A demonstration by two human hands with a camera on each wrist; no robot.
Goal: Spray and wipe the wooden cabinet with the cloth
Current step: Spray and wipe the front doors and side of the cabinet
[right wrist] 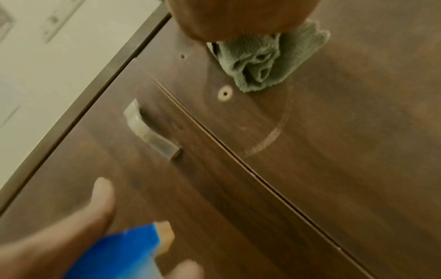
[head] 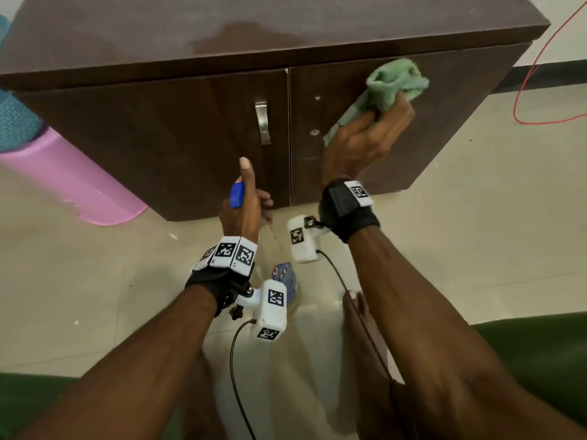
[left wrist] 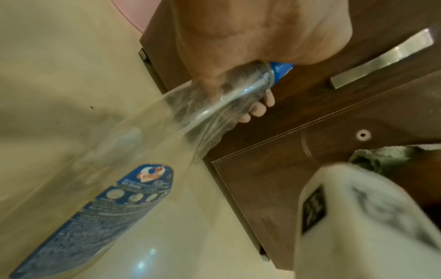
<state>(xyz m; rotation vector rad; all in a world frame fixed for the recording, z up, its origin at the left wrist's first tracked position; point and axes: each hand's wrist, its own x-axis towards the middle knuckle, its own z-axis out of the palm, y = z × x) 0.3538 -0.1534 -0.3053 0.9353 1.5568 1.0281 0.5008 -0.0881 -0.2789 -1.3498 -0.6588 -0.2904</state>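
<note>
A low dark wooden cabinet [head: 152,147] with two doors stands in front of me. My right hand [head: 365,134] grips a bunched green cloth [head: 394,81] and presses it on the upper part of the right door [right wrist: 334,151]. The cloth [right wrist: 269,62] lies just beside two small holes in that door. My left hand [head: 244,208] grips the neck of a clear spray bottle [left wrist: 148,151] with a blue head [head: 237,194], thumb raised, low in front of the left door below its metal handle [head: 263,122]. The blue spray head [right wrist: 124,253] points at the left door.
A pink plastic tub [head: 63,182] with a teal basket [head: 16,119] on it stands left of the cabinet. A red cable [head: 533,77] loops on the tiled floor at right. The cabinet top [head: 247,36] shows a wet patch. My bare foot [head: 359,312] is on the floor below.
</note>
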